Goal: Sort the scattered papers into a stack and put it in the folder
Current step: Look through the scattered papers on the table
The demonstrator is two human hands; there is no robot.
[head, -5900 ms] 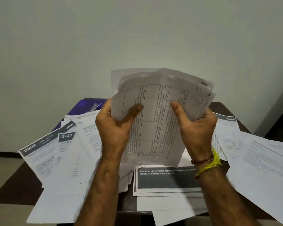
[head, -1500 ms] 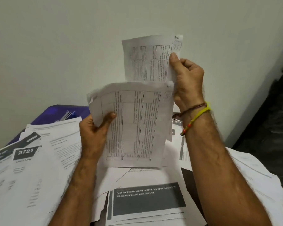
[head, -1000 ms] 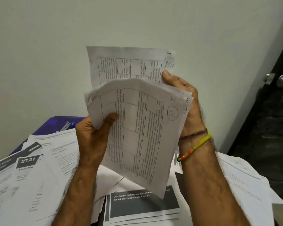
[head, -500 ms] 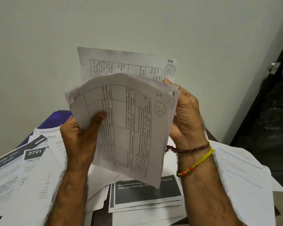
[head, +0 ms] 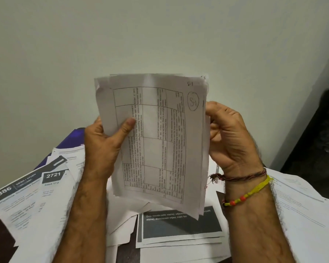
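1. Sheets in the paper stack (head: 156, 141) look light and floppy, so we judge the side edges the best place to hold.
2. We hold it upright above the table (head: 0, 236) of scattered papers (head: 27, 205).
3. Our left hand (head: 104, 147) pinches its left edge, thumb in front.
4. Our right hand (head: 230, 137) grips its right edge, fingers curled.

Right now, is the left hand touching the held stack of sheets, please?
Touching: the head view shows the left hand with its thumb pressed on the front of the stack of sheets.
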